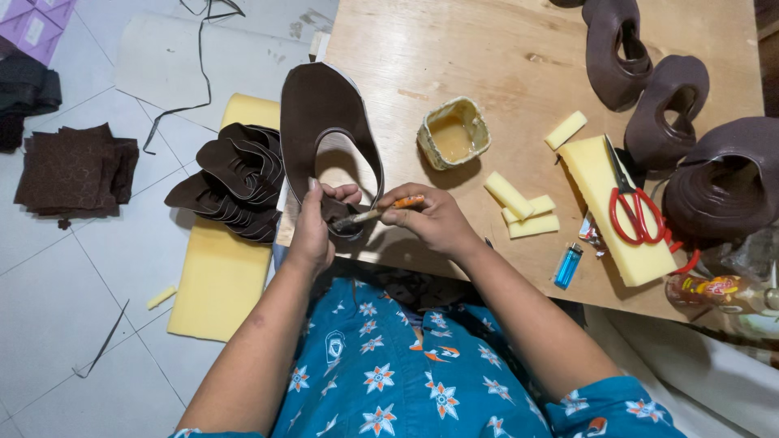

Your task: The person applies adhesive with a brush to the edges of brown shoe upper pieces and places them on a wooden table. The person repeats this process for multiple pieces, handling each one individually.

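My left hand (315,229) pinches the near end of a dark brown leather shoe upper (318,109), which stands up from the front edge of the wooden table (487,49). My right hand (434,219) grips a small orange-handled brush (375,213), its tip touching the leather just beside my left fingers. A small open tub of yellowish glue (453,134) sits on the table just beyond the hands.
Yellow foam blocks (523,212), a large foam slab (604,203) with red-handled scissors (634,207), a blue lighter (568,265) and finished brown uppers (661,109) lie to the right. A stack of cut brown leather pieces (235,180) rests on a foam sheet (215,280) on the floor at left.
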The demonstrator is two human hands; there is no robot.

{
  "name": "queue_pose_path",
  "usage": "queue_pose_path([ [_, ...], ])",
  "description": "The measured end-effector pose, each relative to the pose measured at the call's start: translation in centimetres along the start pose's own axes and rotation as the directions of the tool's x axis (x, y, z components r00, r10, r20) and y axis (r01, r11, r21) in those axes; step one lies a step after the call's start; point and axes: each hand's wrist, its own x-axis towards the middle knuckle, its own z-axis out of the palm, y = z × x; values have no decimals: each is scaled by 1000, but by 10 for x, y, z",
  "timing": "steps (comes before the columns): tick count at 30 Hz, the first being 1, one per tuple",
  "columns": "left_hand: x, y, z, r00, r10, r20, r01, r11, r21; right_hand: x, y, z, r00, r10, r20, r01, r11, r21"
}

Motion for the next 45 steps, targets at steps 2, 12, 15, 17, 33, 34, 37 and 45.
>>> queue_pose_path([
  [2,-1,2,3,1000,-6,26,5,999,53,1,0,2,998,-56,-25,57,998,21],
  [12,-21,16,17,989,-124,77,114,985,127,-2,13,12,979,-125,-163,122,992,-26],
  [15,-24,18,20,995,-76,69,65,987,145,-2,15,12,954,-135,-269,134,991,-25],
  [17,-27,19,20,999,-19,27,11,954,298,-3,14,12,946,-142,-293,143,990,-16],
  [33,-28,15,28,991,113,68,-131,857,499,-6,-9,16,936,-347,60,347,881,-320],
  [34,-28,16,28,992,106,62,-123,882,455,-3,-9,12,971,-234,54,240,945,-224],
  [37,-28,17,29,985,152,82,-171,781,601,1,-8,-2,998,0,69,0,1000,4],
  [45,-28,17,27,986,128,108,-167,761,627,-9,15,12,981,-112,-160,127,988,85],
])
